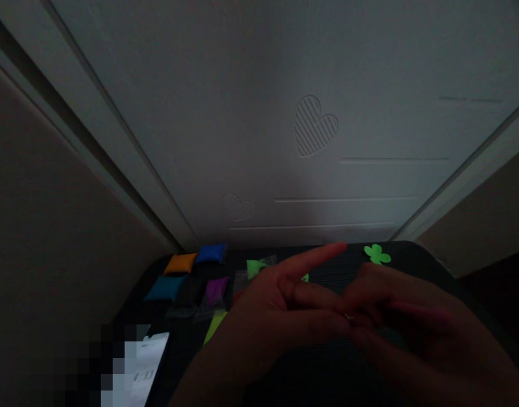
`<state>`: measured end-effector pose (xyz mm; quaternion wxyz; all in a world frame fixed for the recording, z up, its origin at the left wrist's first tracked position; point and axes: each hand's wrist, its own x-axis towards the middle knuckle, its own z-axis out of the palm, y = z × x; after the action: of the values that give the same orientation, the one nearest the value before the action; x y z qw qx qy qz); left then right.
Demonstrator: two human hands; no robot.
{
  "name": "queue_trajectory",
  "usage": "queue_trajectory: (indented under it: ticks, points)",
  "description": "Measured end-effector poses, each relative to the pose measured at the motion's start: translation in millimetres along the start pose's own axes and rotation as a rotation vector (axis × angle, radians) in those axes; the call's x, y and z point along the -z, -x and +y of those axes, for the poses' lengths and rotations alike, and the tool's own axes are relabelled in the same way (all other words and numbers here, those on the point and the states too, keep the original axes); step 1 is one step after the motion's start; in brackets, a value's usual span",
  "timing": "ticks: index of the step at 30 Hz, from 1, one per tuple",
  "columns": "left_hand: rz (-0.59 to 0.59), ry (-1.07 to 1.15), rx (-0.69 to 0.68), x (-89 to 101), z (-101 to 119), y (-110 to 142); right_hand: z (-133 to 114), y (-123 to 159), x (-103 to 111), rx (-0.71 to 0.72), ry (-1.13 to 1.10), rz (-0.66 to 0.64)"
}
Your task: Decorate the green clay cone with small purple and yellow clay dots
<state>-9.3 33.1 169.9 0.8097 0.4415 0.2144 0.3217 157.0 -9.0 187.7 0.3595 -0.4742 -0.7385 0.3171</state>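
Note:
In dim light, both my hands meet over a black table (412, 254). My left hand (272, 316) has its forefinger stretched out toward the far edge, while thumb and other fingers pinch toward my right hand (407, 322). My right hand's fingers are pressed together at the same spot, where a tiny yellowish-green bit (349, 317) shows between the fingertips. A bright green clover-shaped piece (377, 254) lies on the table just beyond my right hand. A green packet (256, 267) lies past my left hand.
Small clay packets lie at the table's far left: orange (180, 263), blue (211, 253), teal (165, 287) and purple (216, 289). A yellow-green strip (214, 327) and a lit phone (145, 367) are near the left front. A white embossed door (310, 130) stands behind the table.

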Motion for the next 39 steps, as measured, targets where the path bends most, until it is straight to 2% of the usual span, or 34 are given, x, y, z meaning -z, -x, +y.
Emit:
queue_trajectory:
  ticks: [11, 18, 23, 29, 39]
  points:
    - [-0.053, 0.031, -0.106, 6.8, -12.8, 2.4, -1.4, -2.6, -4.8, 0.017, -0.074, 0.039]
    - [0.073, 0.073, -0.187, -0.9, -12.4, -2.8, -2.3, -1.3, -8.5, 0.044, -0.096, 0.194]
    - [0.090, 0.145, -0.195, -2.8, -15.4, -7.2, -2.7, -2.8, -8.8, 0.073, -0.125, 0.168]
    - [0.026, 0.214, -0.159, -1.8, -16.9, -8.7, -5.0, -3.9, -10.5, 0.060, -0.124, 0.223]
    - [-0.004, 0.317, -0.203, -3.7, -21.5, -11.9, -2.8, -3.9, -13.0, 0.093, -0.125, 0.220]
